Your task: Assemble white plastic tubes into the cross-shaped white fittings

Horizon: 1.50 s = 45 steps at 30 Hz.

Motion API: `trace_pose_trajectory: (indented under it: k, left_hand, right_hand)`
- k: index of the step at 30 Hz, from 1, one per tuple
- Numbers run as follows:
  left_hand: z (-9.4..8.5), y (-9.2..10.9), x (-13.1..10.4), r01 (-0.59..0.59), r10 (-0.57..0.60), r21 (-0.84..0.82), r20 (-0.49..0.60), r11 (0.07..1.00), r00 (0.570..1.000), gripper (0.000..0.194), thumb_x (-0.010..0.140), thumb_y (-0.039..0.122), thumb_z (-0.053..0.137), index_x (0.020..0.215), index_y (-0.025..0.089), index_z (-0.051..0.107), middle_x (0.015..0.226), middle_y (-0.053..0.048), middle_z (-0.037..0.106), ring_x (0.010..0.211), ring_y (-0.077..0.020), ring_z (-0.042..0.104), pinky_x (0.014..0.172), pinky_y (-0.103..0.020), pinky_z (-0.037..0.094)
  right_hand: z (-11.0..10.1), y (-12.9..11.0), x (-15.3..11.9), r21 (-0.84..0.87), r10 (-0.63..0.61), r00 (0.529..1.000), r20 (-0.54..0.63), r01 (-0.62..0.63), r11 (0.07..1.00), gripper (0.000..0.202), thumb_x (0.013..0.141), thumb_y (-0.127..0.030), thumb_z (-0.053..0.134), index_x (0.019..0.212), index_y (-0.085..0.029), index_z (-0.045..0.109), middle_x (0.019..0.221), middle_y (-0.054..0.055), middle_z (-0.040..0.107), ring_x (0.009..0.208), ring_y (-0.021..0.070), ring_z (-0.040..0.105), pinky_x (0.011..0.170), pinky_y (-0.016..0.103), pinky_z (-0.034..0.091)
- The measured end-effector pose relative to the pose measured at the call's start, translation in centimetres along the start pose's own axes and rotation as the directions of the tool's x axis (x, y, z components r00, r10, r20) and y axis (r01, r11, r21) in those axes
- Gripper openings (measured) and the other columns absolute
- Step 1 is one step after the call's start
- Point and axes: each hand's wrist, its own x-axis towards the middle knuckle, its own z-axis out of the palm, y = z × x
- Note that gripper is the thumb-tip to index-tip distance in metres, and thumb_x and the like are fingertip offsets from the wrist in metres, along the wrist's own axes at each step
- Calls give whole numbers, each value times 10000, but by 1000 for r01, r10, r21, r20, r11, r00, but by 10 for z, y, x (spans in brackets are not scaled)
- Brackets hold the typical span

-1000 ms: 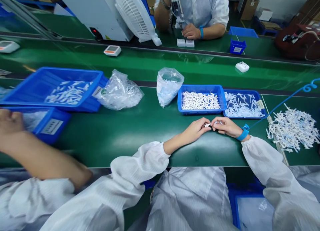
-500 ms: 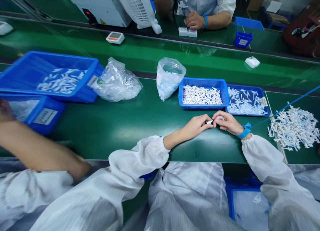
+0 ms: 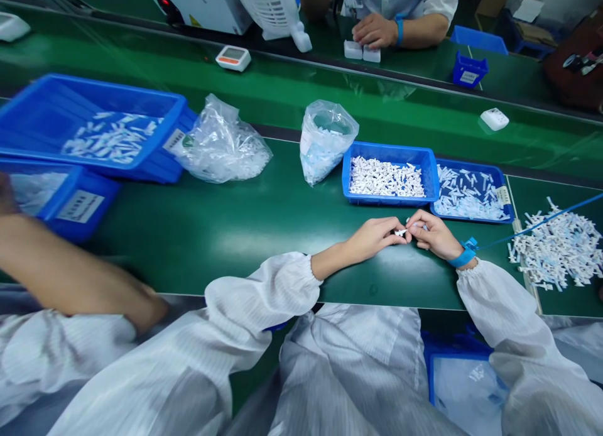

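1. The left hand [image 3: 377, 234] pinches a small white plastic piece [image 3: 400, 232] between thumb and fingertips, over the green counter [image 3: 245, 222]. The fingers cover part of it, so its full shape cannot be made out.
2. The right hand [image 3: 433, 237], fingertips drawn narrow, meets the left at that piece and holds a pale piece [image 3: 424, 227], mostly hidden among the fingers. A blue wristband [image 3: 464, 254] circles its wrist, and a blue cord [image 3: 565, 208] runs off the view's right edge.
3. A strip of green surface lies between both hands and the counter's near edge; a wider stretch reaches leftward. Beyond the hands, room is tight.
4. Two blue trays stand there: a deep tray [image 3: 393, 201] of white pieces and, close against its right side, a shallow tray [image 3: 473, 219] of pale strips. Further right lies one heap [image 3: 558, 244], too many pieces to count.
5. Two clear bags follow leftward: an open bag [image 3: 325, 147] and a slumped bag [image 3: 228, 147].
6. Two blue bins, a large bin [image 3: 51, 90] and a labelled bin [image 3: 89, 210], are cut off at left. Before them, a co-worker's forearm [image 3: 70, 272] is blurred, its hand partly out of view.
7. Across, another person's hand [image 3: 377, 31] is at two white boxes [image 3: 353, 50]. The fan [image 3: 271, 9] loses its top.
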Motion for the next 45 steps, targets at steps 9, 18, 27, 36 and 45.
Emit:
trace_pose_trajectory:
  k: [9,18,27,36,45]
  left_hand:
    - [5,-7,2,-84,85,24,-50,996,995,149,916,297,631,948,152,639,932,-27,688,867,-137,642,792,-207,455]
    - [3,-7,5,-120,115,-39,-104,992,988,113,908,243,639,958,143,650,906,-25,694,800,-117,627,734,-194,443]
    - [1,-4,5,-2,-17,-145,-132,989,991,154,885,272,667,960,162,590,736,53,601,620,-73,519,616,-174,382]
    - [2,-4,0,-107,82,-135,-177,985,981,95,896,216,649,887,159,574,741,45,592,654,-71,537,619,-172,379]
    - [3,-5,1,-160,143,-94,-164,983,976,92,893,200,654,898,161,571,784,28,617,709,-82,574,641,-176,390]
  right_hand:
    - [-3,2,-1,-18,17,994,-105,-19,1000,377,737,-497,772,852,-176,609,664,-23,609,418,16,302,366,170,175]
    - [1,-1,1,21,-1,987,-158,5,1000,364,698,-485,801,831,-188,638,638,-20,610,415,22,296,360,175,168]
    - [-2,0,-2,-60,-14,989,-144,6,998,318,746,-454,778,886,-185,683,690,-16,631,425,18,323,358,167,199]
    - [-4,-1,-5,-263,-91,985,-147,50,963,248,785,-421,755,911,-210,724,724,-10,660,460,45,418,388,183,308]
    - [-5,-3,-8,-306,-192,965,-177,132,943,214,761,-394,783,839,-204,722,684,-20,635,486,62,443,445,209,341]
